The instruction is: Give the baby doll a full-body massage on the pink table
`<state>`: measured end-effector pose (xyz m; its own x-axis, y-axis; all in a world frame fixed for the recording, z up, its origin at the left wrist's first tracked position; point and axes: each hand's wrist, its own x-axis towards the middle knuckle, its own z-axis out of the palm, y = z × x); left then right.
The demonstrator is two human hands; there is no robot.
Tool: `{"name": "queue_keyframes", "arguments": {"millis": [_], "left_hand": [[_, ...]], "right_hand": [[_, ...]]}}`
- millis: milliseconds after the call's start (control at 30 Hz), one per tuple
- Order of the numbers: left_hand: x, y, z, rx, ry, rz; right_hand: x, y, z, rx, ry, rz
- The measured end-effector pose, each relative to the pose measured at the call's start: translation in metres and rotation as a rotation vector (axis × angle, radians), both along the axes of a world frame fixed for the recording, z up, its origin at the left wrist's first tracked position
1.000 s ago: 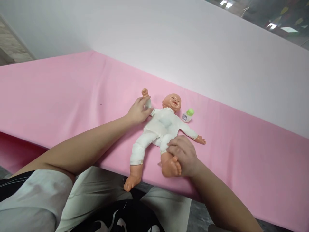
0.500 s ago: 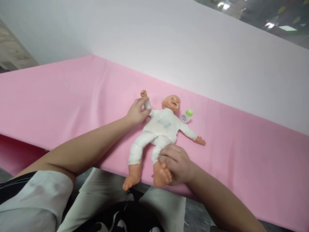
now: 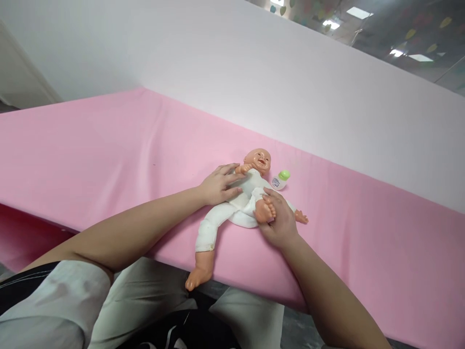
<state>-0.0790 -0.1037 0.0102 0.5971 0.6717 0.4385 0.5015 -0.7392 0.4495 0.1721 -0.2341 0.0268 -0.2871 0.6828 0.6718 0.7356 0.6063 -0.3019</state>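
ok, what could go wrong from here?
1. The raised foot of the doll could slip from the right hand, letting the bent leg drop.
2. The bottle sits close to the head; a shove might knock it away.
3. The other foot hangs past the edge of the table; a tug could drag the doll off.

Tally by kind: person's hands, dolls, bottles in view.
Hands: 2 (left hand, right hand)
Dolls: 1 (doll in white)
Bottles: 1 (green-capped bottle)
Total: 4
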Motion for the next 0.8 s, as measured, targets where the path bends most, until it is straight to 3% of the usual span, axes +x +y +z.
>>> {"name": "queue_keyframes", "arguments": {"millis": [167, 300, 400, 567, 700, 800], "left_hand": [[-0.007, 0.017, -0.003, -0.133, -0.171, 0.300], [-0.019, 0.043, -0.007, -0.288, -0.067, 0.559], [-0.025, 0.057, -0.010, -0.370, -0.013, 0.656], [-0.024, 0.054, -0.010, -0.315, -0.157, 0.573], [-0.019, 0.034, -0.005, -0.147, -0.242, 0.351], [-0.013, 0.017, 0.000, -0.042, -0.205, 0.125]], "right_hand": [[-0.015, -0.023, 0.020, 0.148, -0.026, 0.232], [-0.035, -0.040, 0.019, -0.007, -0.131, 0.547], [-0.050, -0.044, 0.007, -0.122, -0.303, 0.640], [-0.057, -0.040, 0.000, -0.053, -0.330, 0.627], [-0.044, -0.036, 0.007, 0.118, -0.152, 0.519], [-0.031, -0.030, 0.008, 0.259, -0.040, 0.314]]}}
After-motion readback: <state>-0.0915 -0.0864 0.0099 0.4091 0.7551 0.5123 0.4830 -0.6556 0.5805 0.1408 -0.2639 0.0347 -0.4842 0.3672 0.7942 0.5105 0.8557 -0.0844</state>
